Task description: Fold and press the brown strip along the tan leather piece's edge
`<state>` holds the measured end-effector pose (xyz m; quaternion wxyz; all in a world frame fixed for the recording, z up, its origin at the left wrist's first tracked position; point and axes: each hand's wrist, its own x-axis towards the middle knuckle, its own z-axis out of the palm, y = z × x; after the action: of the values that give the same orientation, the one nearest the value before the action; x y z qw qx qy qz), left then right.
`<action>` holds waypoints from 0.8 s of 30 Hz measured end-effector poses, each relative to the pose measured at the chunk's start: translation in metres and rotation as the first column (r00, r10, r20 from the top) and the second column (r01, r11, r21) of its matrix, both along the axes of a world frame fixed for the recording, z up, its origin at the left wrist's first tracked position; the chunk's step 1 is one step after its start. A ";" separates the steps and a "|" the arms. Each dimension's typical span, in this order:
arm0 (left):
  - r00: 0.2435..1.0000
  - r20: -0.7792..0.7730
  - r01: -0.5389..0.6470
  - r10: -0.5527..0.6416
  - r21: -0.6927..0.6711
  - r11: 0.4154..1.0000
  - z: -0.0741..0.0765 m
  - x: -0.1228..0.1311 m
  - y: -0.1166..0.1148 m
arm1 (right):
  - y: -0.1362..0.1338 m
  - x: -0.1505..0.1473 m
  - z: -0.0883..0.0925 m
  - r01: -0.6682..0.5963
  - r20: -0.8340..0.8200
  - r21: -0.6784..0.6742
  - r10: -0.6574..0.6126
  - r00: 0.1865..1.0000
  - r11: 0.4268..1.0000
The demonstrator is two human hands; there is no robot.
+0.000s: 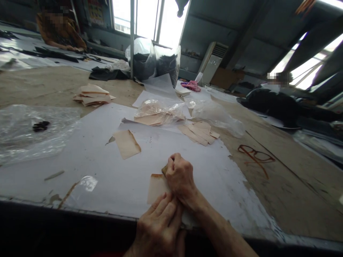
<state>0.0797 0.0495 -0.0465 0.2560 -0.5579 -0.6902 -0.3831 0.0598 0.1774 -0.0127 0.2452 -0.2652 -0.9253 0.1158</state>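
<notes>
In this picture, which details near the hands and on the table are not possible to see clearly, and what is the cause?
In the head view:
1. Brownish object: mostly covered by the right hand, so its kind is unclear.
2. Near beige piece: its right side is hidden by the hands.
3. Left hand: its forearm is cut off by the bottom edge.
4. Clear bag: glare and folds hide how many pieces it holds.
5. Dark bundle: too small and blurred.

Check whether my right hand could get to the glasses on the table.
Probably yes: nothing visible stands between the right hand and the glasses, though that hand seems to hold a small brownish piece it may need to put down first.
</notes>
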 end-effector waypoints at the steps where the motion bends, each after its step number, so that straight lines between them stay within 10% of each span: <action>1: 1.000 0.007 0.000 0.000 0.004 1.000 0.001 0.000 0.000 | 0.001 -0.001 -0.002 0.023 -0.048 -0.034 -0.024 0.999 0.999; 7: 1.000 0.030 -0.008 0.009 -0.012 1.000 0.002 0.002 -0.003 | 0.015 0.014 0.006 0.058 -0.282 -0.511 -0.232 0.931 0.857; 13: 0.996 0.091 -0.005 -0.001 0.064 0.998 -0.002 0.004 0.000 | 0.003 0.033 0.015 -0.175 -0.062 -0.128 0.169 0.984 0.976; 17: 0.994 0.103 0.015 -0.019 0.040 0.999 -0.004 0.005 0.003 | -0.002 0.018 0.006 -0.102 0.119 0.043 0.096 0.988 0.994; 21: 0.991 0.133 -0.001 -0.012 0.098 0.995 -0.009 0.007 0.004 | 0.000 0.006 -0.002 0.031 -0.015 -0.008 -0.031 0.999 0.999; 24: 0.993 0.115 -0.003 -0.004 0.067 0.998 -0.007 0.006 0.002 | 0.006 0.008 0.001 0.111 -0.150 -0.296 -0.161 0.976 0.949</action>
<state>0.0861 0.0514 -0.0532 0.2343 -0.5263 -0.6905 -0.4374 0.0677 0.1834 -0.0122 0.2907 -0.3500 -0.8536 0.2537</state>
